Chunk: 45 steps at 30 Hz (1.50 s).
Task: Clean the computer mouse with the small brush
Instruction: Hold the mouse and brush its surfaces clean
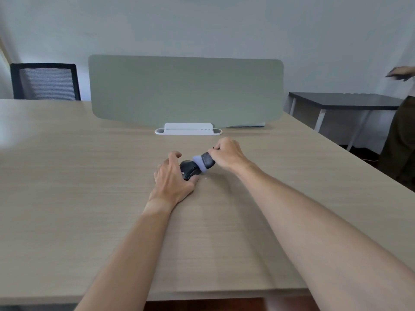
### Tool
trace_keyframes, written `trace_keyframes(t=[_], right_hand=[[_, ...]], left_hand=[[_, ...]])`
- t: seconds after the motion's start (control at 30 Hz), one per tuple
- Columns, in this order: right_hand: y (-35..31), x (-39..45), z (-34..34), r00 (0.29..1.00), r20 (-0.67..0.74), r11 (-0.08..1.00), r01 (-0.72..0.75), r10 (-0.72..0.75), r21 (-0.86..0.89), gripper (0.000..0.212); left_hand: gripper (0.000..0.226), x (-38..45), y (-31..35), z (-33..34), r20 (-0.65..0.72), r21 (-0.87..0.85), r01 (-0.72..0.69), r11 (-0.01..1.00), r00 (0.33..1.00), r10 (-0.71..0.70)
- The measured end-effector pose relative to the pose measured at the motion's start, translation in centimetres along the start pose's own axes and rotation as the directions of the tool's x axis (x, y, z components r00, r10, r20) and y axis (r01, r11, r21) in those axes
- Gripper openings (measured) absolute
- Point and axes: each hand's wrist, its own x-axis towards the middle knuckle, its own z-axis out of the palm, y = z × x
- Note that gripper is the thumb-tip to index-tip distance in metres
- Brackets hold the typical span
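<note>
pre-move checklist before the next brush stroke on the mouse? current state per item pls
1. Left hand steadies the mouse: ok, thumb and fingers flank it.
2. Right hand grips the brush: ok.
3. Bristles on the mouse: ok, pale tuft meets its right side.
4. Mouse flat on the table: cannot tell, hand hides its base.
5. Top surface cleaned: cannot tell.
6. Stroke path free: ok, divider stands well behind.

Forearms bare; sleeves, if any, out of view.
</note>
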Motion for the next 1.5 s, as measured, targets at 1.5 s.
trace_keyframes(t=[1.5], right_hand=[[1.6, -2.2, -0.2, 0.998, -0.014, 0.99, 0.069, -0.068, 0.126, 0.015]], left_hand=[[0.052, 0.1, -0.1, 0.0, 0.009, 0.01, -0.022, 1.0, 1.0, 0.022]])
